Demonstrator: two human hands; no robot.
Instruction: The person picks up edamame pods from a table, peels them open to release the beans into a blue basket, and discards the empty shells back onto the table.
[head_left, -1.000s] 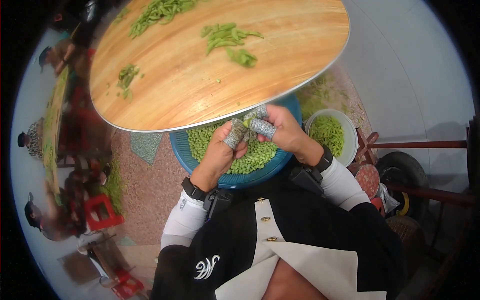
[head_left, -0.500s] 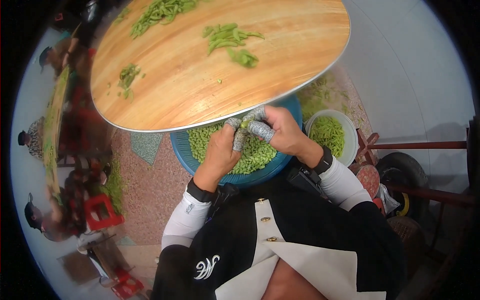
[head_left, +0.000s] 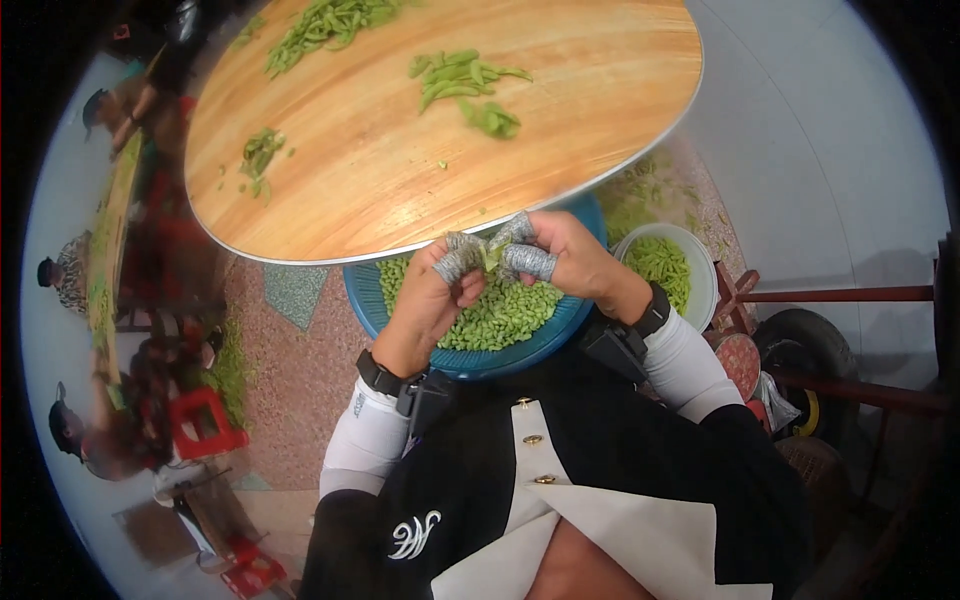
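Observation:
A green soybean pod (head_left: 493,254) is pinched between my two hands, just off the near edge of the round wooden table (head_left: 340,190). Grey wrappings cover the thumb and finger of my left hand (head_left: 432,290), which is closed on the pod's left side. From the other side my right hand (head_left: 575,258), with similarly wrapped fingers, grips it too. Whether the pod is split cannot be made out. Below my hands, a blue basin (head_left: 357,300) holds many shelled green beans (head_left: 500,322).
Piles of pods (head_left: 465,78) lie on the tabletop. A white bucket (head_left: 708,285) of green pods or shells stands right of the basin, near a red metal frame (head_left: 830,294) and a black tyre (head_left: 815,340). People sit at another table (head_left: 108,250) at left, by a red stool (head_left: 200,425).
My left hand has rolled at the wrist, its fingers curling under, and more of the pod shows between the hands. My right hand has stayed nearly in place.

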